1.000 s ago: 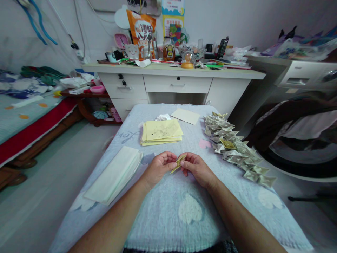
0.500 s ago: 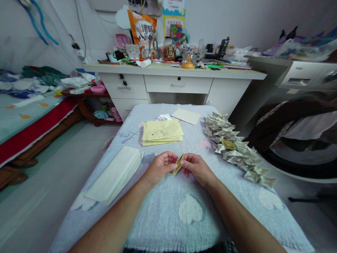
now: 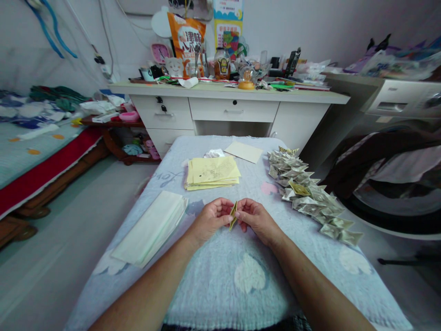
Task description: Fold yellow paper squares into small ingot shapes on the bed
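Note:
A small folded piece of yellow paper (image 3: 233, 216) stands tilted between my two hands, above the middle of the cloth. My left hand (image 3: 217, 214) pinches its left side with thumb and fingers. From the other side, my right hand (image 3: 253, 214) grips it the same way, fingers curled. Beyond my hands lies a stack of yellow paper sheets (image 3: 213, 172) with a drawn pattern on top. To the left rests a pile of long pale folded paper (image 3: 149, 230). Rows of folded paper pieces (image 3: 306, 193), mostly silvery with a few golden ones, spread along the right.
A light blue patterned cloth (image 3: 206, 285) covers the table. A pale card (image 3: 243, 152) and crumpled white tissue (image 3: 214, 153) lie at its far end. Behind stands a white desk (image 3: 234, 110) crowded with items. A washing machine (image 3: 392, 105) is on the right, a bed (image 3: 41, 151) on the left.
The folded yellow paper has turned slightly more upright between my fingers. Both hands keep nearly the same place and grip.

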A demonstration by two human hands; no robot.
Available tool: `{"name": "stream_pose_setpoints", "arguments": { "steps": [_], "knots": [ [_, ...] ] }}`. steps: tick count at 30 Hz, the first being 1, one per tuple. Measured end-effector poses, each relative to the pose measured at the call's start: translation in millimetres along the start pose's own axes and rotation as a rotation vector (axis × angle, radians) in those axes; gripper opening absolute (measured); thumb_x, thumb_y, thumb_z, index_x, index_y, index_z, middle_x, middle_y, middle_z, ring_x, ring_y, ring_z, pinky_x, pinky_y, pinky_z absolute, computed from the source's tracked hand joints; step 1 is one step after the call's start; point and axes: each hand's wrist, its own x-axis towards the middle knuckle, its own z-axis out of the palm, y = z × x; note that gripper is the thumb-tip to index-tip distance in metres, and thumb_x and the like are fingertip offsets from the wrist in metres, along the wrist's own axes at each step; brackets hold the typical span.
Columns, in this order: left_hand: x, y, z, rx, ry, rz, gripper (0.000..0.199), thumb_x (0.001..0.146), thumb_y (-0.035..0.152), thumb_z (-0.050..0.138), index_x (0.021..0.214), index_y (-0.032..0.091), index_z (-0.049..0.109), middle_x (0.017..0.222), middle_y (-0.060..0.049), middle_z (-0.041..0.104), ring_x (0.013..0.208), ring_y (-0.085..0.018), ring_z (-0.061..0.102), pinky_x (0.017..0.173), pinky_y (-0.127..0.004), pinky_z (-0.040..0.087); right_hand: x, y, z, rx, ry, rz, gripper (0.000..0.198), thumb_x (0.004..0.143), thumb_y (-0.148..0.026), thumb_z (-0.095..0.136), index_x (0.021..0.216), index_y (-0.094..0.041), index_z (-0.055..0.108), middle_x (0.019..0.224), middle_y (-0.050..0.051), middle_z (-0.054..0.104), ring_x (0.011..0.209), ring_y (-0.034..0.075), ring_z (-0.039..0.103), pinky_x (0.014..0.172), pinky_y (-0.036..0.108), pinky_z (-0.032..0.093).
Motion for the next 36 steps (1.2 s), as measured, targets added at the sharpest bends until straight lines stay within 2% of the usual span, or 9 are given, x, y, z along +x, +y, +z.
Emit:
{"name": "stream_pose_setpoints", "arguments": {
  "steps": [4,10,16,25,36],
  "knots": [
    [-0.8,1.8,2.0,-0.015,0.002,0.001,0.033,0.072,0.025,0.072,0.098,0.015,0.055,0.088,-0.004,0.064,0.078,-0.014,0.061,0.069,-0.025,0.046,-0.7,-0.9,-0.3,0.025,-0.071,-0.001,0.028,0.071,-0.035,0.075,0.083,-0.016,0.057,0.069,-0.002,0.056,0.056,0.009,0.053,0.042,0.017,0.041],
    [-1.7,2.7,2.2,-0.026,-0.016,0.014,0.031,0.074,0.025,0.071,0.098,0.015,0.054,0.086,-0.003,0.063,0.077,-0.012,0.059,0.068,-0.023,0.045,-1.7,0.7,-0.2,0.059,-0.080,0.010,0.028,0.070,-0.031,0.076,0.079,-0.016,0.054,0.071,-0.001,0.058,0.058,0.010,0.055,0.042,0.017,0.041],
    [0.6,-0.1,6.8,0.137,0.079,0.087,0.026,0.073,0.026,0.070,0.090,0.014,0.056,0.077,-0.001,0.062,0.069,-0.011,0.058,0.062,-0.022,0.045,-0.1,2.8,-0.9,0.072,-0.085,0.010,0.029,0.070,-0.029,0.077,0.081,-0.016,0.053,0.071,-0.001,0.060,0.059,0.010,0.056,0.043,0.017,0.043],
    [2.1,-0.4,7.2,0.349,0.181,0.150,0.013,0.073,0.023,0.062,0.082,0.015,0.056,0.063,0.003,0.056,0.057,-0.009,0.051,0.053,-0.019,0.040,-3.1,0.5,-0.1,0.089,-0.151,0.047,0.029,0.071,-0.030,0.076,0.085,-0.016,0.056,0.078,0.001,0.062,0.070,0.012,0.060,0.057,0.023,0.052],
    [-0.2,0.5,8.9,0.427,0.175,0.119,0.012,0.068,0.017,0.056,0.078,0.014,0.063,0.057,0.006,0.044,0.052,-0.007,0.038,0.049,-0.020,0.031,-3.5,-1.1,2.4,0.106,-0.168,0.027,0.030,0.068,-0.031,0.078,0.080,-0.018,0.054,0.071,-0.003,0.055,0.061,0.009,0.051,0.045,0.018,0.044]
  ]
}}
